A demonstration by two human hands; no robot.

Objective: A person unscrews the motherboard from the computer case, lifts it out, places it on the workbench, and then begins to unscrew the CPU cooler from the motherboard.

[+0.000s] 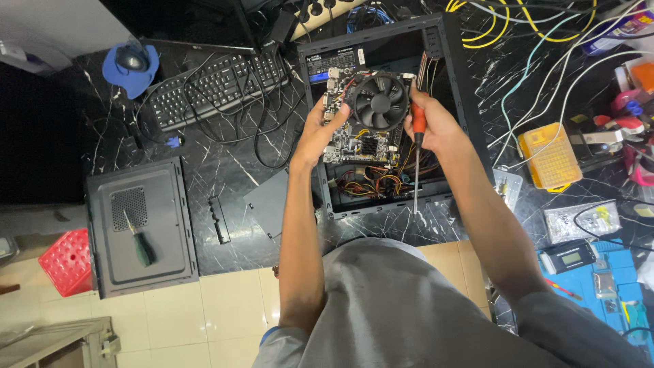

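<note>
A small motherboard point(354, 140) with a round black cooling fan point(379, 101) is held over an open black computer case point(449, 75) lying on a dark marble floor. My left hand point(319, 133) grips the board's left edge. My right hand point(430, 126) holds the board's right edge and also clasps a screwdriver point(417, 163) with a red and black handle, its shaft pointing down toward me. Coloured cable bundles point(371, 184) lie inside the case beneath the board.
The case's side panel point(163, 232) lies at left with a green-handled screwdriver point(139, 242) on it. A black keyboard point(214, 85), a mouse on a blue pad point(131, 61), a red stool point(67, 262), a yellow parts box point(550, 157) and loose cables point(538, 61) surround the case.
</note>
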